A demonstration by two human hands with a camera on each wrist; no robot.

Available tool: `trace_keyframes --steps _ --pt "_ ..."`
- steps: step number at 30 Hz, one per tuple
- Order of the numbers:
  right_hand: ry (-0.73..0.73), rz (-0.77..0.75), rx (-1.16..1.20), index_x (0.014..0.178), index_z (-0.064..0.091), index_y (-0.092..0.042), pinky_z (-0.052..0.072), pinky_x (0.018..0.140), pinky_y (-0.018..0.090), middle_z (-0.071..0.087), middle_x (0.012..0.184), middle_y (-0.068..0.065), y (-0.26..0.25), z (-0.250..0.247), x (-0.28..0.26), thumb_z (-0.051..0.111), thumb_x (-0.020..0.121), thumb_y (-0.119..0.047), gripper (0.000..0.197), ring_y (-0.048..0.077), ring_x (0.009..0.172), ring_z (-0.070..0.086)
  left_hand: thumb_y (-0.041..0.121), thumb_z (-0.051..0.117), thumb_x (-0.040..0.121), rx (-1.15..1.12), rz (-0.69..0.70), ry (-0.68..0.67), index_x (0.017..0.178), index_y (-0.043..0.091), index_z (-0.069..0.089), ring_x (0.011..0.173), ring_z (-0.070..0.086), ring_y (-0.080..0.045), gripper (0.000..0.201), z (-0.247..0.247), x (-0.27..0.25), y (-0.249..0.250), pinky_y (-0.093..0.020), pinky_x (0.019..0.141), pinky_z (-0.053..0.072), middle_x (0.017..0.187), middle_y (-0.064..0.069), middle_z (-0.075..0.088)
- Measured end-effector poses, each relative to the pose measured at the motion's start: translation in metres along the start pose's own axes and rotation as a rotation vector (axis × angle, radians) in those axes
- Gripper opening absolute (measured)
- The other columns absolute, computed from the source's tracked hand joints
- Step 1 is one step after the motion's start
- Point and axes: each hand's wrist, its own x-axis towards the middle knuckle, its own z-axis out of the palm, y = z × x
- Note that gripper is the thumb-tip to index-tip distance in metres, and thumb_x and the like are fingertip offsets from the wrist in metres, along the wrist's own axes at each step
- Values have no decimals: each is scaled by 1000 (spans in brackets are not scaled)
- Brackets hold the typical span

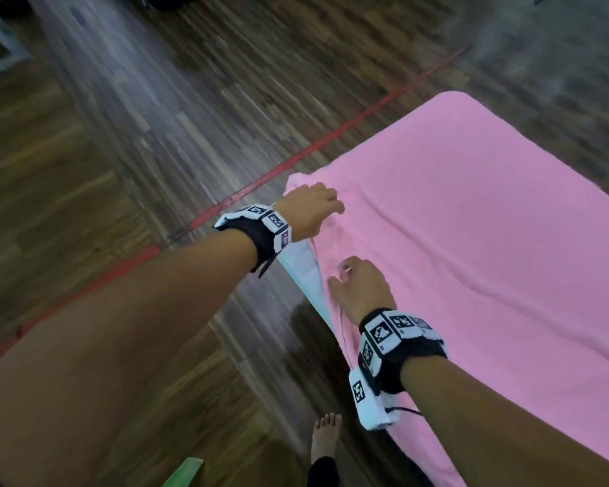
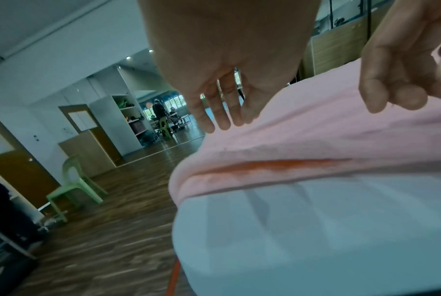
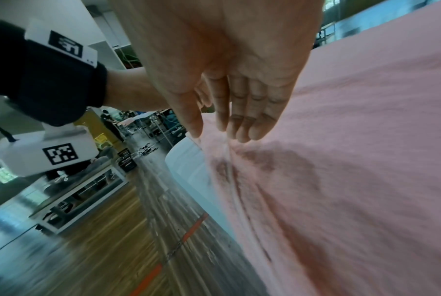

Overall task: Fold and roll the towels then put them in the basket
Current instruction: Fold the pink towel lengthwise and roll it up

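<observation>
A pink towel [image 1: 471, 240] lies spread flat over a white table [image 1: 305, 272], with a few creases near its left edge. My left hand [image 1: 313, 202] is at the towel's far left corner; in the left wrist view its fingers [image 2: 221, 120] point down, fairly straight, with their tips on the towel [image 2: 315, 140]. My right hand [image 1: 352, 286] rests on the same edge, closer to me. In the right wrist view its fingertips [image 3: 239, 132] touch the towel [image 3: 366, 140] beside the table rim [image 3: 188, 166]. No basket shows in any view.
Wooden floor with a red tape line [image 1: 331, 135] runs left of the table. My bare foot [image 1: 326, 437] stands by the table's near edge. A green chair [image 2: 72, 190] stands across the room, with shelves and doors behind it.
</observation>
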Motion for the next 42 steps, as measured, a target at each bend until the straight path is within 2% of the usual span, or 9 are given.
trace_keyframes --steps 3,6,13,17,21,25,30,36,42 --pt "-12 68 -54 112 52 -12 48 87 40 53 112 7 -10 8 23 59 85 -36 36 29 102 56 -6 47 79 42 72 -160 128 22 54 110 45 -24 57 -2 26 -11 -35 73 38 126 0 53" --pt "-42 58 -111 110 53 -13 49 84 38 56 109 8 -9 14 30 58 87 -27 28 31 98 57 -4 50 78 110 131 -282 120 19 57 107 45 -24 49 5 37 -12 -35 72 37 116 -1 56" --pt "134 -134 9 91 53 -16 47 77 37 53 96 3 -12 21 17 57 88 -14 5 25 88 52 -14 52 66 37 198 -71 78 3 57 79 53 -33 21 13 19 -38 -37 63 34 80 -14 56" --pt "111 -208 37 107 58 -19 49 84 36 60 103 1 -21 22 0 56 92 -20 15 22 93 57 -10 57 73 24 180 79 104 9 63 93 54 -31 37 18 -5 -49 -42 69 47 101 -10 60" --pt "133 -218 33 107 61 -17 47 85 35 56 106 1 -23 20 -7 56 92 -19 15 22 96 55 -5 60 74 25 231 -83 108 12 65 115 49 -28 38 12 0 -40 -41 86 42 120 -5 61" --pt "159 -235 44 98 62 -15 46 83 33 53 102 0 -28 14 -9 56 91 -17 9 20 93 53 -6 59 64 122 237 -148 80 7 66 92 56 -32 23 0 6 -37 -44 83 43 85 -7 65" --pt "134 -193 77 96 57 -19 49 79 38 56 100 -2 -40 13 -10 55 91 -19 6 21 85 56 -14 65 47 224 247 51 67 9 64 68 56 -29 30 -7 -10 -60 -34 68 46 64 -5 57" --pt "53 -274 143 103 56 -18 50 82 38 56 107 1 -65 27 -15 54 89 -11 16 23 91 59 0 74 47 317 -24 106 65 20 65 75 60 -24 28 6 -71 -88 -36 83 45 65 3 60" --pt "-267 -284 20 93 56 -26 49 82 32 56 101 -4 -55 58 -26 49 88 -8 20 21 95 59 10 53 84 232 -523 -274 108 20 64 112 54 -23 28 41 -115 -65 -37 94 39 109 -1 65"
